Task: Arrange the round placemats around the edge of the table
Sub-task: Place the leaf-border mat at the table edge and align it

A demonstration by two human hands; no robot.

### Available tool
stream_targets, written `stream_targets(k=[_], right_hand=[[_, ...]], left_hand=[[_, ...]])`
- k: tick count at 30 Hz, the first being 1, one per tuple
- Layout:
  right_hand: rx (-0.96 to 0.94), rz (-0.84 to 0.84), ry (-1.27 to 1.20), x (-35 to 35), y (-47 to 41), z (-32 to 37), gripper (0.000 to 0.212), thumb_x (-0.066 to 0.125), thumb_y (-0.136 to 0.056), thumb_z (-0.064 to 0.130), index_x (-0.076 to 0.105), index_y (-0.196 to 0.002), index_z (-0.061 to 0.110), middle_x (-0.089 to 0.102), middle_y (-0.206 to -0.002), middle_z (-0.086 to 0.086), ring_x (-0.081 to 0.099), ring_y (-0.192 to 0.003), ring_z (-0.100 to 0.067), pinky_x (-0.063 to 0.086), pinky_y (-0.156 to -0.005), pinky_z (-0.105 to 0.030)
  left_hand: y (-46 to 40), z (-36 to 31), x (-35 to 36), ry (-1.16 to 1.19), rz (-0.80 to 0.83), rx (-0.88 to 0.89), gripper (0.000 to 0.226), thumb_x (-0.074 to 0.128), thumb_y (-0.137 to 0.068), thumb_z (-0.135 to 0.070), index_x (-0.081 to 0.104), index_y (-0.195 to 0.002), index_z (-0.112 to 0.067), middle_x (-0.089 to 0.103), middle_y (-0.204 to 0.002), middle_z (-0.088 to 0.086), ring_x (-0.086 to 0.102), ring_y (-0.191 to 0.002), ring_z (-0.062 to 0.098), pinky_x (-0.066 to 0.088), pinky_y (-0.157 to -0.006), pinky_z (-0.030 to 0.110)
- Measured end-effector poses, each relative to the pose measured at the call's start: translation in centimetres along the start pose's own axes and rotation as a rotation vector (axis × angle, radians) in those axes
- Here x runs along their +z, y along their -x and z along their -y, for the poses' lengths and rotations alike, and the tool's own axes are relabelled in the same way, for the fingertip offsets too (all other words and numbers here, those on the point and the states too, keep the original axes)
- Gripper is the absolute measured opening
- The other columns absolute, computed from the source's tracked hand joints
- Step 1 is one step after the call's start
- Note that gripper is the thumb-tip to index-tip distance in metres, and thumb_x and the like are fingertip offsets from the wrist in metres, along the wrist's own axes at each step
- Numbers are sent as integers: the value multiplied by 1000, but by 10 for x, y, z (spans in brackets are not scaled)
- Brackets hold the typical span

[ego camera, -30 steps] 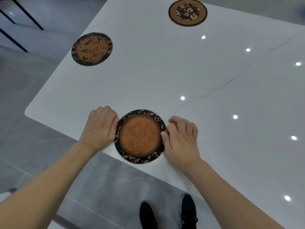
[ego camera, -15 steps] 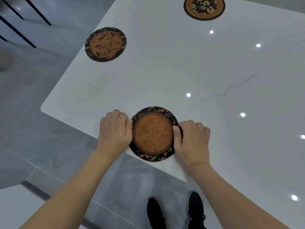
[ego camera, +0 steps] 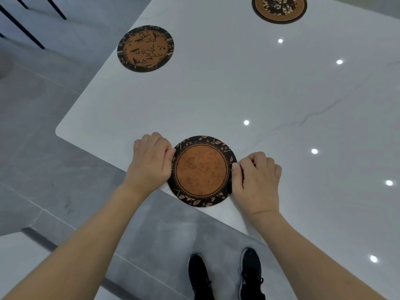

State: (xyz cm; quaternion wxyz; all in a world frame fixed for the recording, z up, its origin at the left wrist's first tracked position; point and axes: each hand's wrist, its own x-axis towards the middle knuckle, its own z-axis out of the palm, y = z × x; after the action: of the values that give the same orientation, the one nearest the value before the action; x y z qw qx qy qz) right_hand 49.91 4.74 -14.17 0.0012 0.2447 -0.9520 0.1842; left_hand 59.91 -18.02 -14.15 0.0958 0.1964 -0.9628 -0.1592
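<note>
A round placemat (ego camera: 202, 171), orange in the middle with a black leafy border, lies flat at the near edge of the white marble table (ego camera: 270, 94). My left hand (ego camera: 150, 160) pinches its left rim and my right hand (ego camera: 255, 180) pinches its right rim. A second placemat (ego camera: 145, 48) with a bird pattern lies by the table's left edge. A third placemat (ego camera: 279, 8) sits at the far side, cut off by the top of the frame.
The table's rounded corner (ego camera: 59, 133) is to my left. Black chair legs (ego camera: 23, 29) stand on the grey floor at the far left. My black shoes (ego camera: 225, 276) are just below the table's near edge. Ceiling lights reflect on the glossy top.
The view has shifted, so all mats sit further right in the frame. Both hands stay on the near placemat's rims, fingers now pinching tighter. The mat has barely moved on the table.
</note>
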Motion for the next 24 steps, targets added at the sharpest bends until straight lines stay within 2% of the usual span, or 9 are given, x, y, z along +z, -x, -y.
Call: stream_targets(k=[24], right_hand=[[72,-10,18,1,0,1,23,45,-89,26,57,-78,10,49,-94,-6,41,-81,-26,28,-77,-37]], left_hand=[[-2,-4,-3,-25,-1,-9,25,44,-90,-27,54,-75,-10,50,-79,3,43,-73,25,29,-72,34]])
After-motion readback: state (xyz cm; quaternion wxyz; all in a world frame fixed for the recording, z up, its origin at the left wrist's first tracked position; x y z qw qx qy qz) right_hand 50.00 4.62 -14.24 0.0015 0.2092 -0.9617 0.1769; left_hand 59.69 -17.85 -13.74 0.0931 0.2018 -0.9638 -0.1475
